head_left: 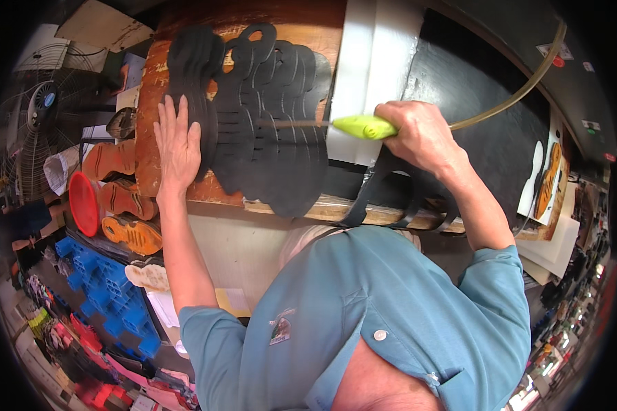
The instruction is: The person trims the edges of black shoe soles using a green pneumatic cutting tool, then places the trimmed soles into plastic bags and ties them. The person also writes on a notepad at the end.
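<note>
My right hand point(418, 133) grips a lime-green air blow gun point(365, 127). Its thin nozzle points left over the black cut pieces, and a yellowish hose point(504, 115) runs from behind my hand up to the upper right. Fingers stretched out, my left hand point(178, 140) lies flat at the left edge of a black stack point(200, 89) of cut pieces. To the right of that stack spread more overlapping black sole-shaped pieces point(274, 147) with short slits and curved outlines. A loop-shaped black piece point(259, 42) sits at their far end.
The pieces rest on a worn brown wooden board point(301, 20). Right of it are a white board point(373, 51) and a black sheet point(476, 82); black cut strips point(397, 195) overhang the front edge. At left stand a fan point(44, 99), a red bowl point(84, 203), orange sole-shaped forms point(131, 235) and a blue crate point(113, 294).
</note>
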The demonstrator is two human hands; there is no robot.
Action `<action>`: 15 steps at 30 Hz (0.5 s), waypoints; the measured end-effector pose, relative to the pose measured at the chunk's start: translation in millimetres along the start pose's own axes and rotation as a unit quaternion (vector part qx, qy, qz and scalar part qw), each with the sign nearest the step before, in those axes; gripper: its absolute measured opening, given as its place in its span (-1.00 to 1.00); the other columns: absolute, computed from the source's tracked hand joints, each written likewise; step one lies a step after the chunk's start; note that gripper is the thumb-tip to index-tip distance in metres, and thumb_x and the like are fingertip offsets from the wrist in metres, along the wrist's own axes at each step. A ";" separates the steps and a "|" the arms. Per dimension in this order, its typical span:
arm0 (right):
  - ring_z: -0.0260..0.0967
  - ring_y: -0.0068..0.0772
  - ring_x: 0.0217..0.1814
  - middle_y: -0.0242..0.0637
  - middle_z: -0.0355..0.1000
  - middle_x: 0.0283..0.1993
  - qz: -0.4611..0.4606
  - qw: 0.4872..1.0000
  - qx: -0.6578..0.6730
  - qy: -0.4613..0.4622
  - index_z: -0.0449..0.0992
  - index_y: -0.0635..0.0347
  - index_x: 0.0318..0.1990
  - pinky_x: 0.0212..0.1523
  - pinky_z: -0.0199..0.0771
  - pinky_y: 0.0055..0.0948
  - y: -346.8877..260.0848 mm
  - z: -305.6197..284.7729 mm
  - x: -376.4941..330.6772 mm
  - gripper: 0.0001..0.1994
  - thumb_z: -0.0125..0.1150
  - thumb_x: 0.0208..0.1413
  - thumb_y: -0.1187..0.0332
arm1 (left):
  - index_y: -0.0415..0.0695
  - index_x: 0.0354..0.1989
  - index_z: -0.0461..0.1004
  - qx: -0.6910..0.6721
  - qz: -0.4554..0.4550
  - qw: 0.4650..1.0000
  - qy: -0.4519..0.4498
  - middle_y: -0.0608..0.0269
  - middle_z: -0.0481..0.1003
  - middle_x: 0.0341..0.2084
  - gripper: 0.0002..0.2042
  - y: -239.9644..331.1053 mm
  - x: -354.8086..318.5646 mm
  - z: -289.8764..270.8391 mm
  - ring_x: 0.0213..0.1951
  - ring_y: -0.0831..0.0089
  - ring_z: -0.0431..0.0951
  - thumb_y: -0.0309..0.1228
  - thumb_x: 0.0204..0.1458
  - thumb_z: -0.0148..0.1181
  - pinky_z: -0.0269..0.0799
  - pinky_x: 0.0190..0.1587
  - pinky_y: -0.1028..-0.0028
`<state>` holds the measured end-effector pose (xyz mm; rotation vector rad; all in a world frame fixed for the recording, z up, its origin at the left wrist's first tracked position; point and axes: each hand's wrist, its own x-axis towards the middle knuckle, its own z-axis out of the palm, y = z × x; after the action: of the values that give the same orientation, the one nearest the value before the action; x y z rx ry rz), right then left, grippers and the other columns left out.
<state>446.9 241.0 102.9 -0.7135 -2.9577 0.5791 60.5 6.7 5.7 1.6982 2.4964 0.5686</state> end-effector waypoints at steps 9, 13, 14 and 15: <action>0.57 0.14 -0.29 -0.11 0.57 -0.41 -0.063 0.998 0.005 0.010 0.55 0.18 -0.29 -0.27 0.56 0.02 -16.2 6.9 49.5 -0.86 0.37 -0.01 0.41 | -0.12 0.56 0.22 -0.065 -0.010 0.996 0.058 -0.01 0.05 0.61 -0.45 -25.7 12.3 -3.3 0.63 -0.01 -0.07 -0.14 0.50 -0.14 -0.21 0.61 -0.03; 0.57 0.17 -0.28 -0.06 0.57 -0.41 -0.009 1.000 0.027 0.011 0.58 0.17 -0.27 -0.26 0.56 0.03 -22.6 15.7 73.9 -0.85 0.38 -0.02 0.44 | -0.21 0.48 0.32 -0.059 -0.011 0.998 0.031 -0.08 0.07 0.59 -0.47 -42.5 16.8 -10.8 0.60 -0.07 -0.01 -0.17 0.47 -0.05 -0.08 0.59 0.00; 0.58 0.14 -0.28 -0.05 0.58 -0.40 -0.058 0.998 0.025 0.008 0.60 0.16 -0.25 -0.27 0.57 0.03 -25.2 18.1 77.8 -0.85 0.39 0.00 0.42 | -0.19 0.48 0.32 -0.056 -0.005 0.998 0.039 -0.13 0.06 0.58 -0.48 -46.5 16.6 -12.2 0.60 -0.11 -0.01 -0.17 0.46 -0.05 -0.08 0.58 -0.01; 0.59 0.13 -0.29 -0.05 0.58 -0.41 -0.061 0.998 0.023 0.007 0.61 0.16 -0.25 -0.26 0.58 0.02 -26.9 20.2 83.2 -0.85 0.39 0.00 0.42 | -0.17 0.48 0.33 -0.055 0.001 0.997 0.050 -0.18 0.05 0.58 -0.48 -49.8 16.3 -12.2 0.60 -0.15 -0.02 -0.17 0.46 -0.05 -0.08 0.58 -0.01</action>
<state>358.3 249.1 90.3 -0.5279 -2.9389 0.6271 7.0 2.3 2.6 1.6719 2.4774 0.7946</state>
